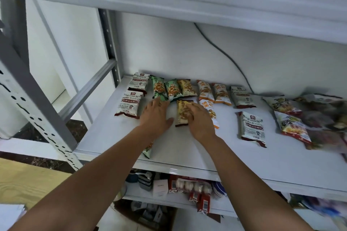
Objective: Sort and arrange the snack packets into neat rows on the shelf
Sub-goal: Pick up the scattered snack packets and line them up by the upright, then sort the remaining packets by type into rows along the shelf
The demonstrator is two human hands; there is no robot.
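While both forearms stretch up from six o'clock, a white shelf carries snack packets in loose rows. Toward three o'clock lie white packets and red ones; at nine o'clock, two more white packets. The left hand rests palm-down, fingers spread flat, its tips on a green packet at twelve o'clock, gripping nothing. The right hand lies flat with fingers curled loosely over a yellow packet at centre, pinning it rather than pinching it.
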